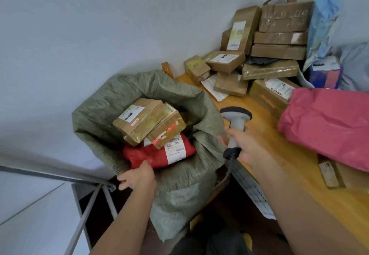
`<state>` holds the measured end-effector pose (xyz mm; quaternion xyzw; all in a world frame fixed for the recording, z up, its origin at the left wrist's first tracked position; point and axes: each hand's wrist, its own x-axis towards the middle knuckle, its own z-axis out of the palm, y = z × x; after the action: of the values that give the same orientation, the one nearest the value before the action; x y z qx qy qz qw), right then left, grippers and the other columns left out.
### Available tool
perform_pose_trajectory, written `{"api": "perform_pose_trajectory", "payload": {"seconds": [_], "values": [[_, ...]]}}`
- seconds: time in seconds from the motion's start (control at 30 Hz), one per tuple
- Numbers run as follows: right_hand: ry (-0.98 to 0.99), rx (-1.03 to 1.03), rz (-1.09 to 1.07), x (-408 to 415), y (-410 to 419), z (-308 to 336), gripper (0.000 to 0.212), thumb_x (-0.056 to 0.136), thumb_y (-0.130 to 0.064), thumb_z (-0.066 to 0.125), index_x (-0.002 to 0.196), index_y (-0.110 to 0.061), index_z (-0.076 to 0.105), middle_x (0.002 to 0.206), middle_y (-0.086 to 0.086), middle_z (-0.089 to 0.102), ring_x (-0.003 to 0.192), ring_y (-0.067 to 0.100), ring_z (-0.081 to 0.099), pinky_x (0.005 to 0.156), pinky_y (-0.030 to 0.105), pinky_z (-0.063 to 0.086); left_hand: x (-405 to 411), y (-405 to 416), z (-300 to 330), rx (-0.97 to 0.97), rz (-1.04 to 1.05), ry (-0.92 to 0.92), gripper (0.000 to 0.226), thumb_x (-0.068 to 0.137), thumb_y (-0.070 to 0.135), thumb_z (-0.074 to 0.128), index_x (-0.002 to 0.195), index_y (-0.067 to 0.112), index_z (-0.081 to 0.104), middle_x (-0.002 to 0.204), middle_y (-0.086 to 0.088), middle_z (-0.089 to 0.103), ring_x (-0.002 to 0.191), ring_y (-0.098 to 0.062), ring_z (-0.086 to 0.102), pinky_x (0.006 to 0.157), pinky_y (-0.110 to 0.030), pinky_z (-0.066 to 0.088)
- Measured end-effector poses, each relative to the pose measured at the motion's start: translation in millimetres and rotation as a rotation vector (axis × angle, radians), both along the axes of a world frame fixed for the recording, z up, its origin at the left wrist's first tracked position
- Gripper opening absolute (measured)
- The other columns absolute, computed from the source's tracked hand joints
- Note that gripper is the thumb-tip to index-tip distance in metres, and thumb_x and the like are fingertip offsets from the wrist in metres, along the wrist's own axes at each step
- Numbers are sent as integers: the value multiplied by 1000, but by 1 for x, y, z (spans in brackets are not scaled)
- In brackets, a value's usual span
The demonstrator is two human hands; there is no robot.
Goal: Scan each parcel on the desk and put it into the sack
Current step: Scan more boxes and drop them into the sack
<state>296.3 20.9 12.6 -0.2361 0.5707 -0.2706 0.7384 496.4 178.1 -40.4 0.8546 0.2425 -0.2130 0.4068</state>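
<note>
Many parcels left on the counter, three showing in the sack

Three parcels show in the mouth of the green woven sack (179, 182): two taped cardboard boxes (139, 120) lying on a red soft mailer (157, 154). The left hand (137, 176) is at the sack's near rim, fingers spread and relaxed, thumb touching the red mailer; whether it actually pinches anything I cannot tell. The right hand (243, 146) is wrapped round the grip of a grey barcode scanner (235, 126), its head pointing away towards the counter (259, 111).

The remaining parcels are piled at the far end of the counter, against the wall: a stack of brown boxes (279, 35), well apart from both hands. They look stiff and flat-sided, probably light to middling in weight, and glossy tape may make them slippery; taking one by two opposite edges seems safest. A large pink plastic bag (327, 122) lies nearer, on the right. It should be soft and floppy, so a handful of its bunched plastic would likely serve better than an edge. A blue bag (323, 25) leans behind the stack.

Pulling a low box could bring the pile down. The sack's slack, folded rim partly narrows its mouth, and the scanner's cable hangs between sack and counter. A metal rail (60, 176) crosses at lower left.
</note>
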Motion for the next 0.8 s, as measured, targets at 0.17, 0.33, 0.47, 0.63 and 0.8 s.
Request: {"api": "perform_pose_trajectory", "payload": {"seconds": [0.17,0.33,0.47,0.63,0.8], "values": [[-43,53,27,11,1,-59,41,94,-2,63,125,-23,45,111,7,57,103,31,63,79,44,58,25,22,-45,-53,133,54,103,68,14,82,148,18,18,147,-16,26,116,-39,51,94,-48,50],[-36,3,101,15,2,-85,48,94,-2,62,125,-31,40,122,5,58,111,24,62,98,52,50,33,38,-71,-369,191,197,46,87,-1,67,126,6,43,116,-10,56,101,-24,61,79,-30,48],[60,-42,154,11,2,-73,52,90,1,65,128,-24,39,105,5,61,82,19,64,78,41,55,29,47,-60,-348,185,168,35,86,22,74,113,4,59,92,-8,64,77,-21,63,61,-30,50],[17,-178,152,29,-15,-3,57,88,1,68,133,-18,40,92,3,56,67,14,56,59,30,52,51,54,1,-397,285,95,31,99,33,52,120,11,59,71,-3,49,54,-13,42,47,-24,36],[-270,-403,24,48,-41,107,55,85,3,69,134,-11,48,96,6,63,76,16,65,69,30,57,95,55,74,-763,310,-67,17,100,32,50,99,18,60,84,1,62,58,-11,53,35,-16,39]]}}
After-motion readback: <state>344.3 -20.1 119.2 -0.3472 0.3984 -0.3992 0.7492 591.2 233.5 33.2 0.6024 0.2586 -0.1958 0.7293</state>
